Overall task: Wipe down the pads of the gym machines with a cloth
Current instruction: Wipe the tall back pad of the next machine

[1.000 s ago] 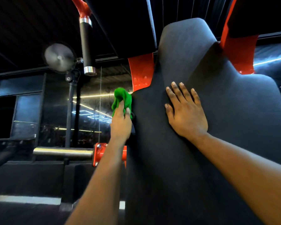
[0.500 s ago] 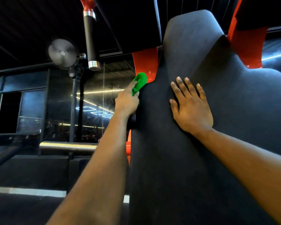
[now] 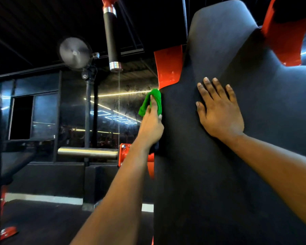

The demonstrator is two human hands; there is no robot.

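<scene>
Left hand (image 3: 151, 126) gripping crumpled green cloth (image 3: 153, 101) against left edge of matte black contoured back pad (image 3: 219, 165); right hand (image 3: 219, 112) flat on pad, fingers (image 3: 217, 89) slightly spread.

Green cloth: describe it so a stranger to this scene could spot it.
Start at the large black back pad filling the right of the view. At its left edge the left hand grips a bunched cloth, just below a red frame plate. It is the only green thing there.
</scene>
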